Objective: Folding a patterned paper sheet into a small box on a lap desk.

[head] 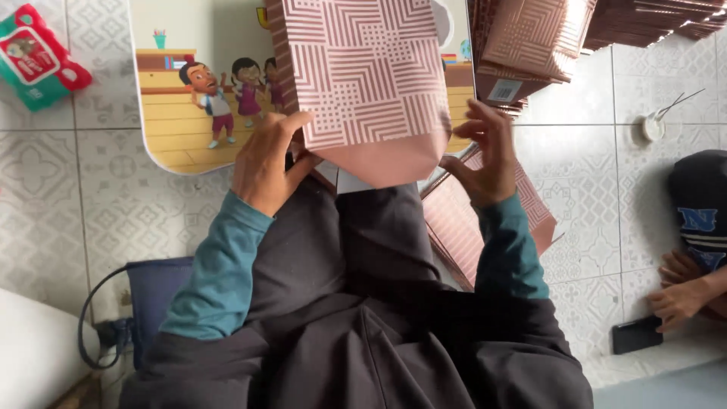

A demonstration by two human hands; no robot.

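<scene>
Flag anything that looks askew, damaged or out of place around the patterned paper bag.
Nothing looks damaged or spilled. Both hands, left hand and right hand, grip the pink patterned paper bag at its lower edge. More flat bags lie loosely fanned on the tiled floor.

Paper bag (363, 83) on board (182, 113) — stacks (530, 45) right

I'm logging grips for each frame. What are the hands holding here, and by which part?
Both hold the pink patterned paper bag at its folded bottom end: left hand at one corner, right hand at the other.
</scene>
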